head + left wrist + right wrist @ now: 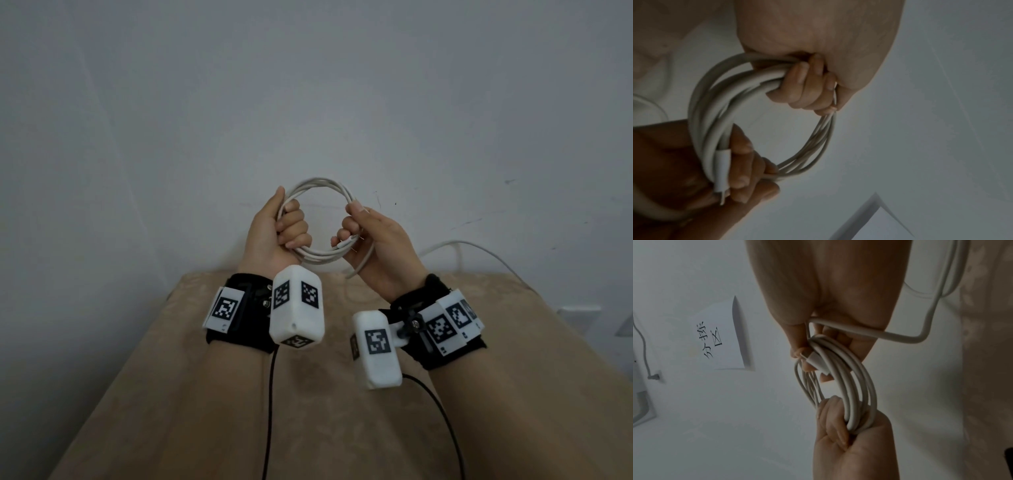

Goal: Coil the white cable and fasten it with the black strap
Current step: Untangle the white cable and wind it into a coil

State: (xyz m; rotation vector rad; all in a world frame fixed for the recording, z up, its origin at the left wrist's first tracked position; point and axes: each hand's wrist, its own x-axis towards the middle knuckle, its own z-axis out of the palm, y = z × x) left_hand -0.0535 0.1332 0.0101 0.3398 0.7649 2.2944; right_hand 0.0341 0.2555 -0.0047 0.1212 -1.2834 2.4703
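The white cable (pixel 322 183) is wound into a round coil of several loops, held up in front of the wall above the table's far edge. My left hand (pixel 289 226) grips the coil's left side, fingers (pixel 807 87) curled round the bundled loops. My right hand (pixel 356 226) holds the right side, and its fingers (pixel 807 358) press the cable's white plug end (pixel 818 363) against the loops. A loose tail (pixel 479 245) of the cable leaves the right palm and runs off to the right. No black strap shows in any view.
A table with a beige cloth (pixel 308 428) lies below my forearms. Two thin black cords (pixel 269 411) hang from the wrist cameras. A paper sign (pixel 723 337) is stuck on the grey wall behind. A wall socket (pixel 579 311) sits at the right.
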